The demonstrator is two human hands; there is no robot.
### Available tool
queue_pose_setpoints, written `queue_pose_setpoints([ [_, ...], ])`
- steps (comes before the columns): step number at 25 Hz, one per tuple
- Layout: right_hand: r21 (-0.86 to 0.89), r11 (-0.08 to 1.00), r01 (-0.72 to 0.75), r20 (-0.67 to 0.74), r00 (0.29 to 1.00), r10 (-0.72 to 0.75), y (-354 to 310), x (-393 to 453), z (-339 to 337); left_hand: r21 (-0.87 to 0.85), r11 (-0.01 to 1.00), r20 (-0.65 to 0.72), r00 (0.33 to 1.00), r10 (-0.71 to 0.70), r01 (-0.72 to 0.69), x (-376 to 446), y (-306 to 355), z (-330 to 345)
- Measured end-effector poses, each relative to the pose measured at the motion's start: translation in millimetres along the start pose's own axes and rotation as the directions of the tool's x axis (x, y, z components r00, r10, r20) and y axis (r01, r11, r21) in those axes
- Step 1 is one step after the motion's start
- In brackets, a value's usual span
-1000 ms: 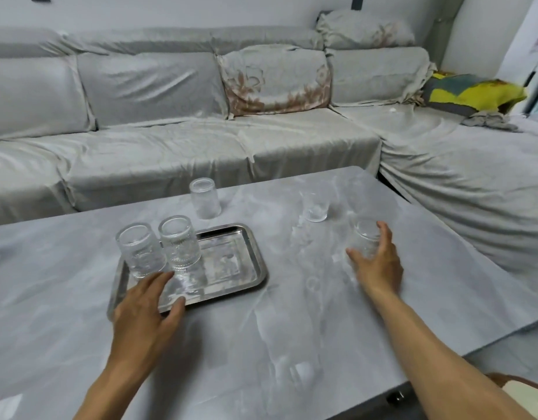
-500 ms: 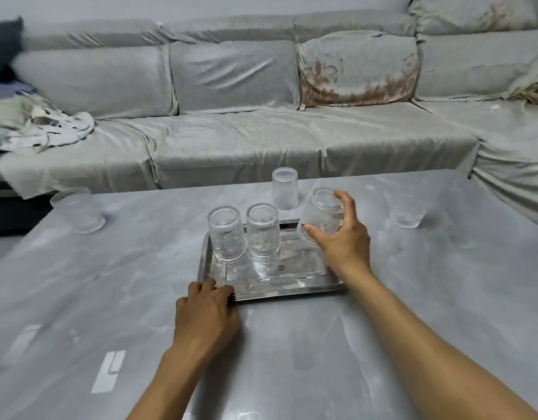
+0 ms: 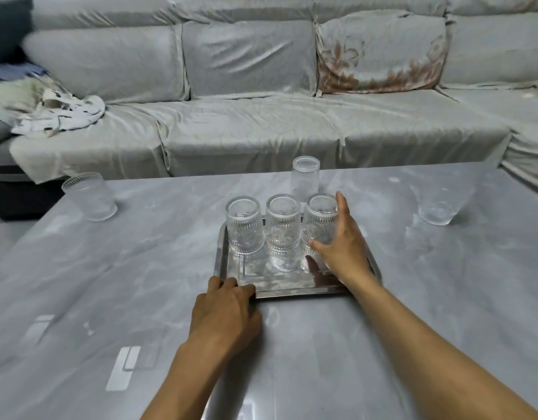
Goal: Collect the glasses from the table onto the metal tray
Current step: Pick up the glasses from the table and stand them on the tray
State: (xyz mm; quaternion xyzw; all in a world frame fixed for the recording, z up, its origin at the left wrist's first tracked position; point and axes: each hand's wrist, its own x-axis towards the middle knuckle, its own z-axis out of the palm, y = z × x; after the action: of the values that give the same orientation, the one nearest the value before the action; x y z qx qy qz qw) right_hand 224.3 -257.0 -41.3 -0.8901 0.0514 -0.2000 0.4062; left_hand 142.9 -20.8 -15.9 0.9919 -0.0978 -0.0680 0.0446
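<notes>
A metal tray (image 3: pixel 280 284) lies on the grey table (image 3: pixel 140 268) in front of me. Three ribbed glasses stand upside down in a row on it: a left glass (image 3: pixel 244 227), a middle glass (image 3: pixel 283 227) and a right glass (image 3: pixel 320 224). My right hand (image 3: pixel 342 247) is wrapped around the right glass, which rests on the tray. My left hand (image 3: pixel 227 310) presses on the tray's near left corner. Off the tray are a tall glass (image 3: pixel 305 177) just behind it, a glass (image 3: pixel 90 195) at far left and a glass (image 3: pixel 442 203) at right.
A grey covered sofa (image 3: pixel 261 125) runs along the table's far side. It carries a flowered cushion (image 3: pixel 379 53) and a crumpled cloth (image 3: pixel 54 112) at the left.
My right hand carried a glass from the table's right side over to the tray and set it down beside the other two. My left hand stayed at the tray's near edge.
</notes>
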Motion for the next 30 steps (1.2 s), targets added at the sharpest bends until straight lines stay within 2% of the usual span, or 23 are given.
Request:
queue_pose_setpoints([
  [2,0.063,0.995,-0.078,0.041,0.996,0.075,-2,-6,-9,0.007,1.000,0.026,1.000,-0.014,0.014,0,3,0],
  [3,0.031,0.997,-0.076,0.012,0.997,0.076,0,-10,-16,0.006,1.000,0.027,1.000,-0.011,0.011,0,6,0],
  [5,-0.121,0.993,0.010,-0.087,0.996,-0.021,9,-18,-33,0.000,1.000,0.022,1.000,-0.005,0.005,-1,16,1],
  [6,-0.166,0.983,0.073,-0.050,0.995,-0.082,11,-22,-41,0.003,1.000,0.022,1.000,-0.005,0.004,-2,21,1],
  [7,-0.167,0.976,0.139,0.074,0.989,-0.129,14,-26,-48,0.012,1.000,0.022,1.000,-0.007,0.006,-4,25,1],
  [9,-0.176,0.956,0.234,0.371,0.915,-0.156,19,-31,-52,0.018,1.000,0.020,1.000,-0.016,0.016,-6,31,2],
  [11,-0.211,0.941,0.264,0.441,0.885,-0.150,20,-30,-51,-0.003,0.999,0.022,0.999,-0.034,0.034,-7,32,3],
  [14,-0.237,0.932,0.274,0.426,0.891,-0.154,19,-32,-48,-0.003,0.999,0.029,0.998,-0.047,0.047,-10,32,3],
  [17,-0.154,0.967,0.203,0.389,0.912,-0.130,17,-31,-55,0.011,0.999,0.008,0.999,-0.046,0.046,-11,32,1],
  [20,-0.067,0.993,0.097,0.158,0.984,-0.085,21,-22,-78,-0.042,0.998,-0.114,0.992,0.048,-0.053,-12,38,-1],
  [22,-0.063,0.998,0.022,-0.009,1.000,-0.023,33,-11,-102,-0.139,0.982,-0.196,0.976,0.097,-0.125,-11,45,-1],
  [23,-0.102,0.995,-0.019,-0.083,0.996,0.010,41,-4,-116,-0.181,0.974,-0.232,0.968,0.090,-0.134,-8,48,-1],
  [25,-0.293,0.948,-0.126,-0.177,0.981,0.076,57,16,-148,-0.225,0.967,-0.267,0.962,0.057,-0.120,-2,52,-1],
  [28,-0.615,0.758,-0.217,-0.105,0.975,0.194,75,48,-179,-0.220,0.970,-0.257,0.965,0.047,-0.106,2,49,6],
  [30,-0.696,0.685,-0.215,-0.026,0.961,0.275,87,64,-185,-0.211,0.974,-0.225,0.974,0.032,-0.081,3,44,9],
])
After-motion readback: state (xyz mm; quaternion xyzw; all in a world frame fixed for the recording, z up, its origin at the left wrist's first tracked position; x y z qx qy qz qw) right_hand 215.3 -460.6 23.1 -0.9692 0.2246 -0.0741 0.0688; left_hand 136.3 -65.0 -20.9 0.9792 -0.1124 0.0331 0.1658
